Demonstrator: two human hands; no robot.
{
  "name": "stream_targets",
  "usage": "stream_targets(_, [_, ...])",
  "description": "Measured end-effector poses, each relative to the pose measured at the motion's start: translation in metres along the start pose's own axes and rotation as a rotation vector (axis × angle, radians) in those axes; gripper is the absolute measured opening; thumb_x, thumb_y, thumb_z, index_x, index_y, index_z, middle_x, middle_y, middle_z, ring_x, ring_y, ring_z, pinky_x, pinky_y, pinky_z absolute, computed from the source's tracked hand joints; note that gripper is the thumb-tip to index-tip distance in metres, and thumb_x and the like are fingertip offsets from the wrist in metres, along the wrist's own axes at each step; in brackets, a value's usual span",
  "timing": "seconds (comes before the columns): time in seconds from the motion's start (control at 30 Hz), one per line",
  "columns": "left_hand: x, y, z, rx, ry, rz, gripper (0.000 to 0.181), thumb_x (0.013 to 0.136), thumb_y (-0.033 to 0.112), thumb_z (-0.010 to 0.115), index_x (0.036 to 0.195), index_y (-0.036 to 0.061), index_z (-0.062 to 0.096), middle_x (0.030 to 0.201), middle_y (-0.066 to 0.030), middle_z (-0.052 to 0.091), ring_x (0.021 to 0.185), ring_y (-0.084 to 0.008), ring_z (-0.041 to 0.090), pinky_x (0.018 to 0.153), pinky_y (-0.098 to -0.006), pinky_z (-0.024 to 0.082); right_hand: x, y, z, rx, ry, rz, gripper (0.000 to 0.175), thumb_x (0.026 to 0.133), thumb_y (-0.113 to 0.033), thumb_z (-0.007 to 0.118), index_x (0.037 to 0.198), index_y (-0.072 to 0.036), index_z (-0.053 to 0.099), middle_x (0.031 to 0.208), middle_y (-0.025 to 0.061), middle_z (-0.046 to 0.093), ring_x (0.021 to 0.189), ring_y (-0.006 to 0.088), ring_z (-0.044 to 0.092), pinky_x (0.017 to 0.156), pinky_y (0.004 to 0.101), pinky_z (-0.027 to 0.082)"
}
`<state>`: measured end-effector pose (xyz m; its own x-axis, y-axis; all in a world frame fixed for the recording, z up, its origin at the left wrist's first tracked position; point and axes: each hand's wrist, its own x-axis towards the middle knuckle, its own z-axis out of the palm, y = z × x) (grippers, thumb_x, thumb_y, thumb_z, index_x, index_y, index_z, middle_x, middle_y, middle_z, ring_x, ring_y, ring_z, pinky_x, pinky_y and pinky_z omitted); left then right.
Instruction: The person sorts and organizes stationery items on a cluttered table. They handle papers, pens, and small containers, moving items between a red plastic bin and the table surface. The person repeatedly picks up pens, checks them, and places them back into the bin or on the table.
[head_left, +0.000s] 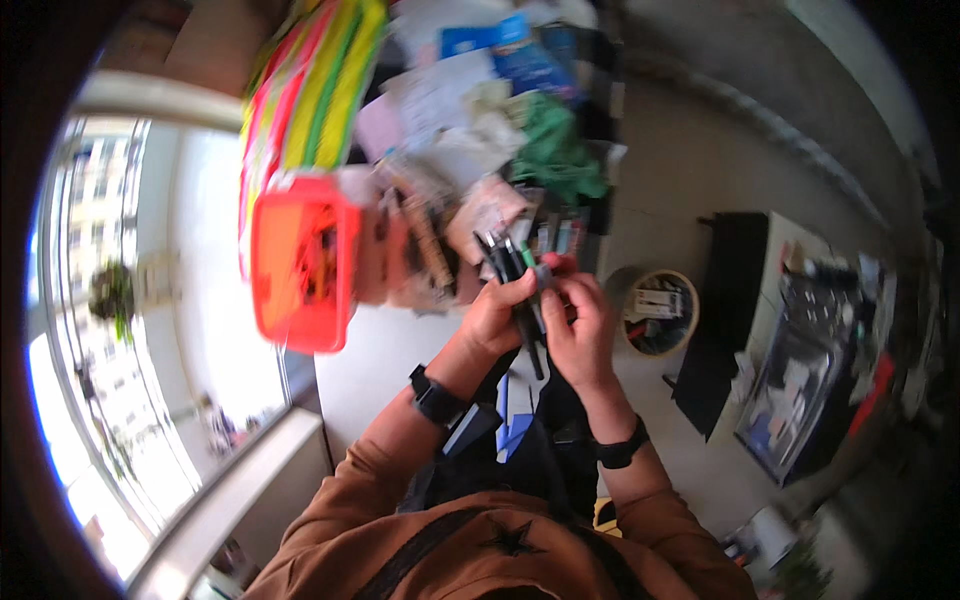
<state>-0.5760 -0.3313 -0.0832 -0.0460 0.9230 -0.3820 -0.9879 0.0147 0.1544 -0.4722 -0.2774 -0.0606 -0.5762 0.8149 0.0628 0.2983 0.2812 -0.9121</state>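
My left hand (499, 311) is closed around a bundle of pens (508, 256), mostly black, with their ends fanned up past the thumb. A long black pen (534, 352) sticks out below, between my two hands. Beside the bundle, my right hand (581, 322) pinches a small grey piece (543, 276) between thumb and fingers; blur hides what it is. A green-tipped pen (527, 255) lies against it. Something red (559, 261) shows behind my right fingers.
A cluttered white table (360, 360) lies ahead. It bears a red plastic bin (341, 300), a reflective vest (322, 97), papers (442, 97) and green cloth (555, 150). A round waste bin (694, 300) stands on the floor at right, near a cabinet (750, 270). Windows (97, 315) line the left.
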Motion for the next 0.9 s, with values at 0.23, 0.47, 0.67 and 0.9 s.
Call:
stream_targets(0.23, [0.066,-0.136,0.117,0.714,0.182,-0.377,0.011,0.079,0.008,0.058,0.088,0.0022,0.059,0.08,-0.005,0.06,0.071,-0.0147,0.057,0.063,-0.0274,0.048,-0.062,0.027,-0.148,0.155,0.407,0.352,0.023,0.083,-0.006,0.05,0.105,-0.001,0.051,0.099,0.0136,0.058,0.079,0.021,0.06,0.066,0.0279,0.046])
stream_targets(0.47, [0.14,-0.338,0.229,1.038,-0.174,-0.674,0.011,0.081,0.009,0.055,0.087,-0.0008,0.056,0.074,-0.0083,0.059,0.064,-0.0176,0.057,0.056,-0.0302,0.048,-0.165,0.067,-0.319,0.122,0.893,0.375,0.021,0.081,-0.008,0.054,0.101,-0.003,0.051,0.085,0.0083,0.053,0.071,0.0154,0.054,0.062,0.0262,0.044])
stream_targets(0.67, [0.224,-0.526,0.284,2.063,-0.705,-0.175,0.031,0.07,0.02,0.065,0.087,-0.0014,0.05,0.073,-0.0163,0.058,0.069,-0.025,0.06,0.059,-0.0356,0.048,-0.272,0.092,-0.394,0.004,1.064,0.532,0.018,0.079,-0.008,0.056,0.095,-0.002,0.054,0.076,0.0092,0.052,0.063,0.0158,0.053,0.056,0.0266,0.044])
stream_targets(0.9, [0.257,-0.634,0.293,2.5,-0.598,0.285,0.049,0.07,0.025,0.067,0.1,-0.0041,0.041,0.1,-0.0214,0.051,0.092,-0.036,0.054,0.075,-0.0426,0.047,-0.337,0.101,-0.382,0.03,1.193,0.766,0.016,0.077,-0.005,0.056,0.091,0.0,0.056,0.072,0.0084,0.054,0.057,0.0129,0.051,0.051,0.0243,0.043])
